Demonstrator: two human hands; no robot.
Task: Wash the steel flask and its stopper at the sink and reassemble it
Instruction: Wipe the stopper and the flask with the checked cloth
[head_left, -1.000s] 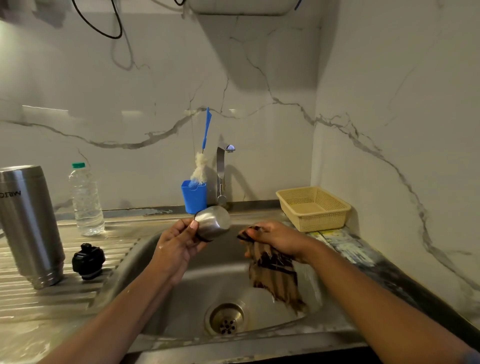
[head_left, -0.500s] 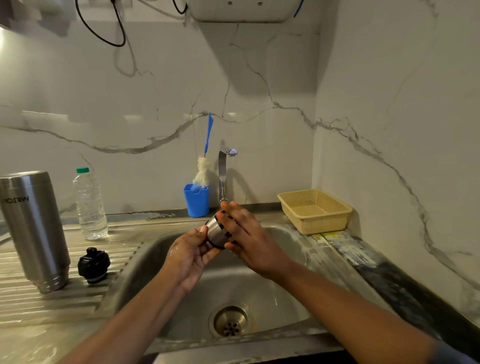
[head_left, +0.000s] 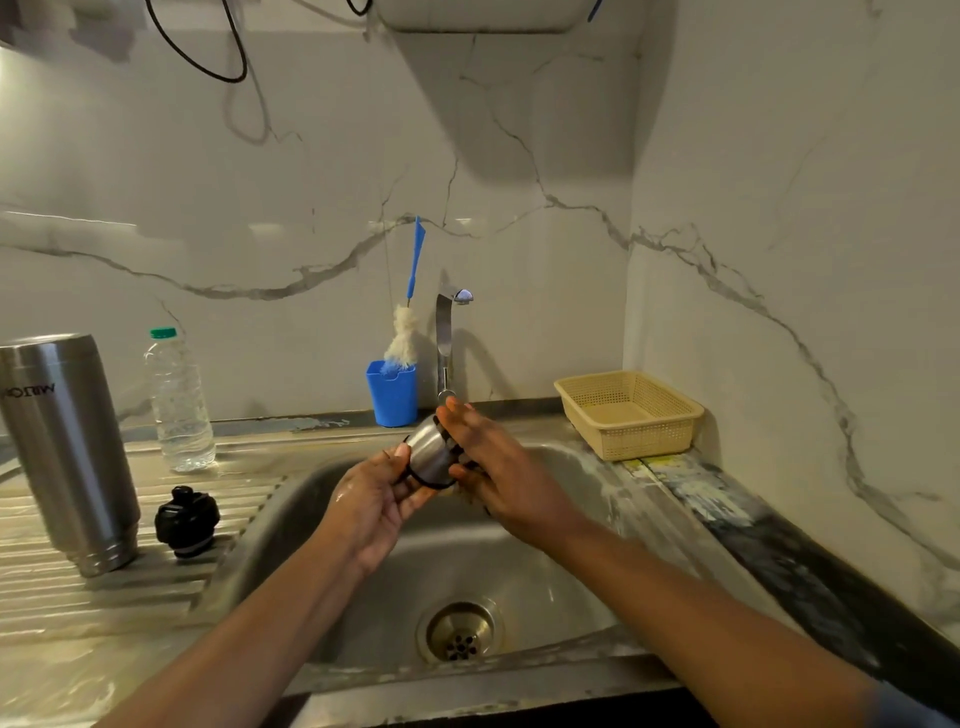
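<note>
Over the sink basin (head_left: 524, 566), my left hand (head_left: 371, 499) grips the flask's small steel cup lid (head_left: 427, 448), tilted with its open rim toward me. My right hand (head_left: 501, 470) wraps a dark cloth (head_left: 458, 453) over the cup's right side; only patches of cloth show under the fingers. The tall steel flask body (head_left: 67, 447) stands upside down on the drainboard at the left. Beside it on the ribs sits its black stopper (head_left: 186, 519). Neither hand touches the flask body or the stopper.
The tap (head_left: 444, 332) rises just behind the hands; I see no water running. A blue holder (head_left: 392, 392) with a bottle brush (head_left: 402, 338) stands left of the tap. A clear water bottle (head_left: 179, 405) stands at the back left, a yellow basket (head_left: 628, 415) at the right corner.
My right hand, which held the cloth hanging over the basin, has brought it onto the cup and now covers the cup's side. The left hand has turned the cup slightly.
</note>
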